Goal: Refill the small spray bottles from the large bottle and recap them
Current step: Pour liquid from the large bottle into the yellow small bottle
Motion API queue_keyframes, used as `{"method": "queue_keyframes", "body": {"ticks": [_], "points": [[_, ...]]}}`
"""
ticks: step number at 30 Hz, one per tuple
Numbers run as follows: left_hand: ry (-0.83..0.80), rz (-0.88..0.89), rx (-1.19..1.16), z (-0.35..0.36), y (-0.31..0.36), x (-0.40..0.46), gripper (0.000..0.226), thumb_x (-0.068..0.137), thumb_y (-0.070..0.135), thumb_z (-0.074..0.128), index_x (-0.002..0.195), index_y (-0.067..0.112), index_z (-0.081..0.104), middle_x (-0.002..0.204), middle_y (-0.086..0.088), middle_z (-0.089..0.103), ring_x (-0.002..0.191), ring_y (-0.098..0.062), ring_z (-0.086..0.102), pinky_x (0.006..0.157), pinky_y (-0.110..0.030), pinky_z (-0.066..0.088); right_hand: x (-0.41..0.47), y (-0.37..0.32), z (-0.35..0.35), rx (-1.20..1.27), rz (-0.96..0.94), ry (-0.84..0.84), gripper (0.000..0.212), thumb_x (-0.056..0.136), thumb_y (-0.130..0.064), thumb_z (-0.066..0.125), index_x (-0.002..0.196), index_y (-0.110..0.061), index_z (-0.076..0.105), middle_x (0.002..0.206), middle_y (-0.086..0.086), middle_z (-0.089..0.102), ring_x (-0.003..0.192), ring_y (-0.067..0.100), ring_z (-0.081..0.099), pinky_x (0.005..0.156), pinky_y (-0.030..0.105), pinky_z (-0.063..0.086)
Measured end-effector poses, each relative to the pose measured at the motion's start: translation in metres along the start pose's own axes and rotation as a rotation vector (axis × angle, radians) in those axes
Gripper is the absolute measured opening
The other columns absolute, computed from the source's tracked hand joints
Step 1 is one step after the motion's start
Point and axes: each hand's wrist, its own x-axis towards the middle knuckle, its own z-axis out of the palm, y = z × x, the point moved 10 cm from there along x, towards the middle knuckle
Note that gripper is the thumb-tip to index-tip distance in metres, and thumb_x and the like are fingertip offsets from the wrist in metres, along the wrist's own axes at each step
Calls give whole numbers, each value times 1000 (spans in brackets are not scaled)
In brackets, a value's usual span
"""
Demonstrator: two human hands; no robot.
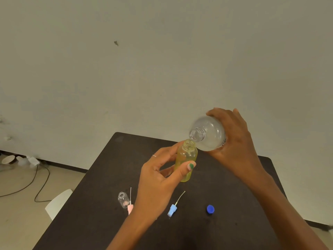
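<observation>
Mid-pour here: my left hand (158, 179) has its fingers wrapped round the yellow spray bottle (186, 160) above the desk (234, 222), while my right hand (236, 139) grips the tipped large bottle (207, 134), mouth just over the yellow neck. Next I reckon it's a slow steady tilt, then the blue sprayer top (172, 210) lying near me goes back on.

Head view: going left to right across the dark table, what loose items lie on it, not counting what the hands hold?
Clear small bottle → pink spray head → light blue spray head → blue cap.
</observation>
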Motion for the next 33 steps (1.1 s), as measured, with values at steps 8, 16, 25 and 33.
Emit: {"method": "queue_keyframes", "body": {"ticks": [8,16,25,33], "points": [[-20,-23,-27,2,-3,2,35,74,17,67,108,22,67,103,8,68,97,-6,64,73,-12,51,4,-2,-1,-31,-37,-15,51,67,-40,64,112,-25,43,111,8,59,110,16,46,108,41,16],[-37,-21,-2,4,-3,4,35,74,20,66,109,21,66,102,8,68,94,-5,64,71,-10,50,5,-5,-3,-61,-89,3,58,64,-24,74,112,-22,43,113,7,58,115,21,46,108,49,17],[-43,-33,7,3,-5,5,37,74,21,66,111,21,66,101,8,68,94,-6,64,71,-10,50,6,-6,-2,-85,-127,-11,54,71,-39,66,115,-18,44,117,0,51,118,22,44,109,48,14],[-48,-25,28,3,-1,7,34,75,21,64,108,28,64,103,13,67,96,-2,63,72,-8,49,10,-2,0,-110,-109,-31,55,70,-34,69,116,-19,43,114,12,59,121,22,43,115,35,5]]}}
